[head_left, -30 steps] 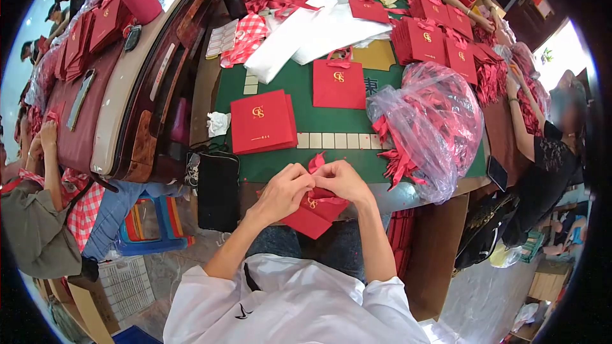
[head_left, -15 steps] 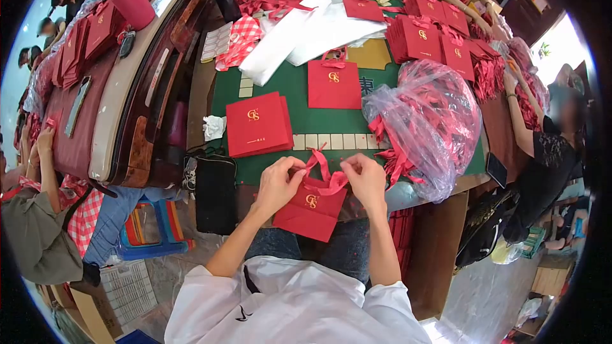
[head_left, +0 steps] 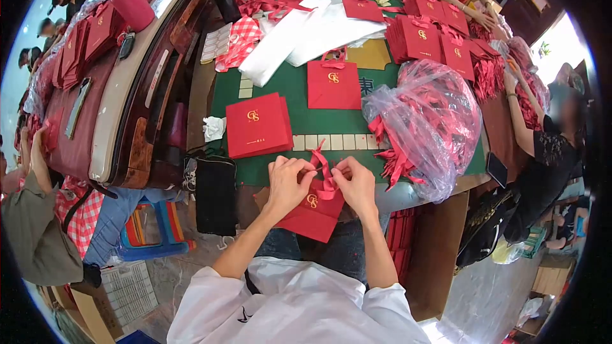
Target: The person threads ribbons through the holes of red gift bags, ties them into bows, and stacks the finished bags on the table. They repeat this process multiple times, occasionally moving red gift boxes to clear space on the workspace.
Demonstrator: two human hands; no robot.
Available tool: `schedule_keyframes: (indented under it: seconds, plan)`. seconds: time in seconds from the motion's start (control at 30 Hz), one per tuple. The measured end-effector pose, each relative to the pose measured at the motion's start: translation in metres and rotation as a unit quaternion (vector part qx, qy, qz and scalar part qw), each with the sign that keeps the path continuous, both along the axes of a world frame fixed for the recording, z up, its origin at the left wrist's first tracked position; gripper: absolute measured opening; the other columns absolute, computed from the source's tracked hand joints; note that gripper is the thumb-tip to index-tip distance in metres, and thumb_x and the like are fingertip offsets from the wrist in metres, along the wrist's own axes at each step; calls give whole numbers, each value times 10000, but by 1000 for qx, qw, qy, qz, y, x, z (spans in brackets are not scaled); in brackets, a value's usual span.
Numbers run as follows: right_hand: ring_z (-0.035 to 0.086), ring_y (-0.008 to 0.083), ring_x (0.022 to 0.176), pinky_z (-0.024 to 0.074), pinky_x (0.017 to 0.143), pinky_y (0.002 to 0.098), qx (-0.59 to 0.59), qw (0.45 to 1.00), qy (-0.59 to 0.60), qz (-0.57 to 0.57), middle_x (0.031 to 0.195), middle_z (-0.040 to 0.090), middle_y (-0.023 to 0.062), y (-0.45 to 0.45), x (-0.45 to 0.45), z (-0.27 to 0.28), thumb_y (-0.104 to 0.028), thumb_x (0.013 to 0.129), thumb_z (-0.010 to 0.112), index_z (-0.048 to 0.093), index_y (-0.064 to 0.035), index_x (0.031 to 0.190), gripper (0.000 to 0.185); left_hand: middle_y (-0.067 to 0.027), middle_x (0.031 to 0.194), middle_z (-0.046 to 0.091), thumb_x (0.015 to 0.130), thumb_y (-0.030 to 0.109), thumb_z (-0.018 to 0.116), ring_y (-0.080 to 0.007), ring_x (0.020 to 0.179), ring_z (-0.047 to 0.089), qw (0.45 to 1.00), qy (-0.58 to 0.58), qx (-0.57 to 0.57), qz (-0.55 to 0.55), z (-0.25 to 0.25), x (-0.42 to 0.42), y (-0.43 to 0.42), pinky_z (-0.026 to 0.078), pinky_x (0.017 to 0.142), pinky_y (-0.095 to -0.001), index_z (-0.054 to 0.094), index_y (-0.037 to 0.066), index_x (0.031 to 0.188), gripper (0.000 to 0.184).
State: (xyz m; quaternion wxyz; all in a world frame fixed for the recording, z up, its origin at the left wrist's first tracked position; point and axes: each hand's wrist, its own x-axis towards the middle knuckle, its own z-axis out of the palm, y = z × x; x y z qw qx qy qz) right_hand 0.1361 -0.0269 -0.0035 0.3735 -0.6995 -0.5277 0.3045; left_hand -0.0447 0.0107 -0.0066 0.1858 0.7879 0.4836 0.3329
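Ribbon (head_left: 327, 181) seems to stand up because the left hand (head_left: 287, 181) and right hand (head_left: 357, 186) pinch it from both sides, above the red bag (head_left: 311, 218) at the worktop's (head_left: 325, 121) near edge.

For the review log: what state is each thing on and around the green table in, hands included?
Left hand: fingers bent, at the ribbon
Right hand: fingers bent, at the ribbon
Ribbon: untied ends visible? cannot tell
Nearest red bag: flattened
Stacked red bags: flat
Clear plastic sack: filled with red ribbons
White tissue: crumpled
Black bottle: lid on
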Motion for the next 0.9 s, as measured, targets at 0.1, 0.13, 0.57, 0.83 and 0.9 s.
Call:
schedule_keyframes:
  seconds: [0.1,0.13,0.57,0.83,0.9]
  plan:
    - [697,169,706,540,666,285,9,982,182,46,836,709,102,-3,-1,-7,-106,888,682,658,11,978,149,-32,750,667,781,183,765,-255,807,573,999,-30,-42,12,-5,0,0,426,757,-413,713,92,837,119]
    - [697,169,706,540,666,285,9,982,181,45,836,709,102,-3,-3,-6,-106,888,682,658,11,978,149,-32,750,667,781,183,765,-255,807,573,999,-31,-42,12,-6,1,0,426,757,-413,713,92,837,119]
    - [653,97,733,515,673,250,56,969,233,63,822,706,47,-2,-9,-24,-105,917,673,686,31,1027,176,-29,882,647,772,235,785,-246,948,539,993,-79,-86,35,-9,7,-6,373,857,-406,772,139,833,115]
    - [583,32,722,468,654,203,14,942,328,65,799,668,-25,0,-2,-26,-107,919,684,680,-16,934,93,-50,838,609,750,163,802,-247,877,538,992,-108,-55,25,-1,14,-11,455,754,-369,764,96,826,109]
    - [578,31,711,461,645,201,4,936,346,66,787,664,-22,1,1,-26,-105,920,681,671,-22,915,84,-71,883,619,765,158,798,-253,894,554,994,-86,-71,-6,3,14,-14,464,802,-375,762,96,857,117]
